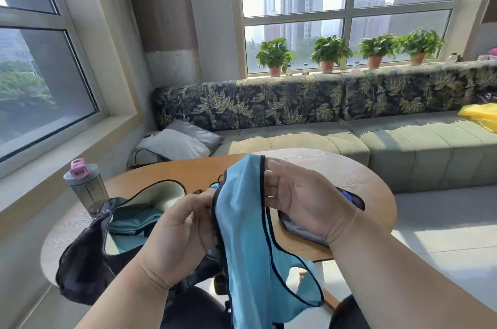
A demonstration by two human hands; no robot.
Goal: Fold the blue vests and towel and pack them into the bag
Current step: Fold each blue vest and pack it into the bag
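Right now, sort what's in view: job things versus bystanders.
Job: blue vest gripped by left hand and right hand; open black bag; folded blue cloth inside.
Bystanders: water bottle, grey cushions, potted plants, yellow item.

Oval wooden table (322, 167): open black bag (88, 256), grey shaker bottle (87, 186), dark pouch (309, 229).

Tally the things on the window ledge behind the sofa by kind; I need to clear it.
Potted plants: 4
Small bottles: 3
Total: 7, leaving out the blurred clutter at the far right end.
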